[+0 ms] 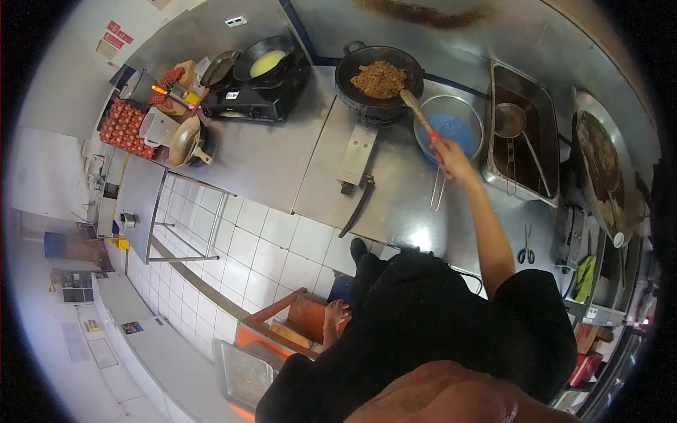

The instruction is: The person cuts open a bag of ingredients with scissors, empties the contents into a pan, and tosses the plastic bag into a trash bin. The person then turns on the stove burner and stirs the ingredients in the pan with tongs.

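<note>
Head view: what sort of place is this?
Likely a commercial kitchen: a large wok of brown food and a black tabletop stove stand on a long stainless-steel counter.

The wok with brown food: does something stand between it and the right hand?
Nothing visible blocks the way: the right hand holds the spatula, whose tip reaches the wok. The sieve sits beneath the spatula.

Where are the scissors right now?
In the head view, the scissors lie on the steel counter toward the right, just below the rectangular metal pan.
</note>
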Available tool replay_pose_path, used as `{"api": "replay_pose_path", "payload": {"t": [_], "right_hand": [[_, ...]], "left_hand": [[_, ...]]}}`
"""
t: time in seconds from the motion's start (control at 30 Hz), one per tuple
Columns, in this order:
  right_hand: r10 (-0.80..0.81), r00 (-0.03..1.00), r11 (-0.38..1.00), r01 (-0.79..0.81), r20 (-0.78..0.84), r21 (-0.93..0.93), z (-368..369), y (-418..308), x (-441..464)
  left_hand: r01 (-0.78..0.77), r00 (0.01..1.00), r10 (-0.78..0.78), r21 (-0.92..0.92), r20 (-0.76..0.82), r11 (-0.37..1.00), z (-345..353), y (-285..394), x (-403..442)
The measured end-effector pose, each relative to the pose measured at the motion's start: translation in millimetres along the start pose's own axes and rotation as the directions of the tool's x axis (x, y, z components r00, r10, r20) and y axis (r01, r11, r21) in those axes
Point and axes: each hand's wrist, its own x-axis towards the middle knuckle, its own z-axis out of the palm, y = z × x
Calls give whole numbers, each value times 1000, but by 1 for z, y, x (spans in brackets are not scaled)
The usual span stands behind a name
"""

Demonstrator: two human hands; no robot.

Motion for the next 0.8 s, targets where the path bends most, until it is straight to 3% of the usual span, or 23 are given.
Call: {"api": "replay_pose_path", "payload": {"t": [0.13, 0.27, 0.3, 0.4, 0.43, 0.67, 0.8], "right_hand": [[57, 995, 997, -52, 78, -59, -60, -29, 18], [69, 993, 993, -59, 91, -99, -72, -45, 25], [83, 994, 994, -78, 72, -72, -68, -50, 18], [111, 994, 994, -110, 19, -25, -56, -51, -13], [110, 994, 994, -110, 4, -27, -54, -44, -19], [29, 999, 998, -27, -39, 48, -46, -19, -33], [-14, 987, 997, 1, -159, -77, -49, -15, -51]], "left_hand": [[-44, 994, 57, -144, 90, 989, -14, -23, 22], [-281, 958, 252, 262, 140, 923, -24, -48, 48], [-187, 982, 168, 294, 89, 937, -17, -34, 33], [29, 999, -28, 76, -17, 997, 3, -7, 3], [-131, 991, 125, 151, 45, 980, 1, -17, 11], [-177, 984, 159, 348, 80, 921, 8, -23, 17], [-21, 999, 22, -32, 28, 999, 1, -7, 19]]}}
